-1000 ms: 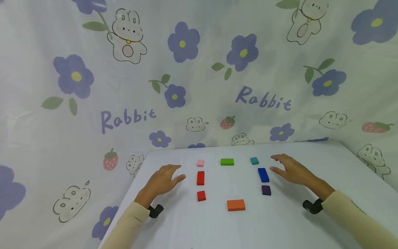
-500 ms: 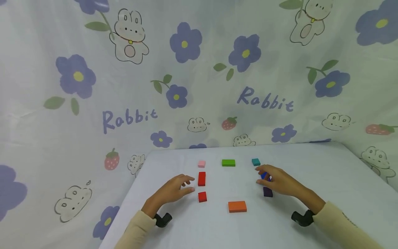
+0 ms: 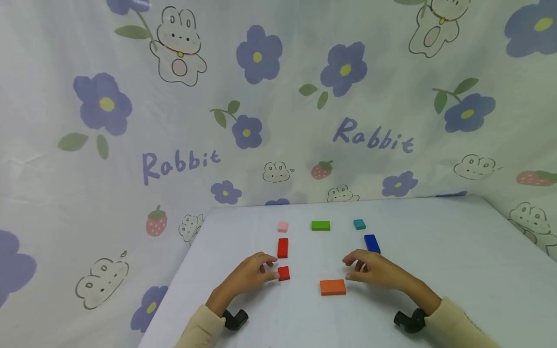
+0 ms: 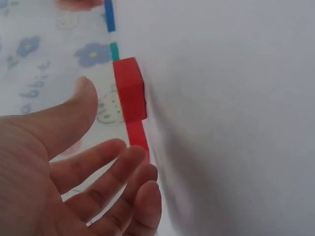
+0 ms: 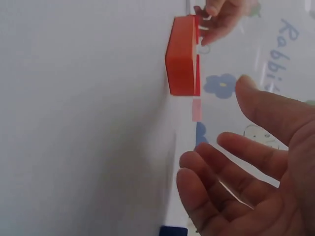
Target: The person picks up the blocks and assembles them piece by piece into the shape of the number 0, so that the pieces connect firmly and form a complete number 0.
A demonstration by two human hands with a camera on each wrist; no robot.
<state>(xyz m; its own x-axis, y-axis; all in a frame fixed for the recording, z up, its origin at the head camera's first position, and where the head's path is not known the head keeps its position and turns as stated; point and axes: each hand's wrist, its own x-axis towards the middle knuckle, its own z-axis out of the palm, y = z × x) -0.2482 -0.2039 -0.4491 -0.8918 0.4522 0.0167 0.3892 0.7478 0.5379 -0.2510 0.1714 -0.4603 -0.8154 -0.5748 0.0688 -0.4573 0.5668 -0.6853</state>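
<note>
Head view: the person's left hand [image 3: 250,274] hangs relaxed, its thumb tip just beside a small, solid-red square block [image 3: 284,273] on the white table [image 3: 304,319]. A longer red rectangular block [image 3: 283,248] lies past the forefinger. The right hand [image 3: 376,270], also loosely curved, has its thumb near the right end of a flat orange rectangular block [image 3: 332,287]; a solid-blue rectangular block [image 3: 372,243] lies beyond its knuckles.

Left wrist view: I see a gap between thumb and square block; these fingers grip nothing. I judge this a reach, best done by straddling the block low with thumb and forefinger, without nudging the longer red one.

Right wrist view: these fingers are empty too, apart from the orange block. I'd line thumb and forefinger up across its narrow sides before squeezing lightly.
</note>
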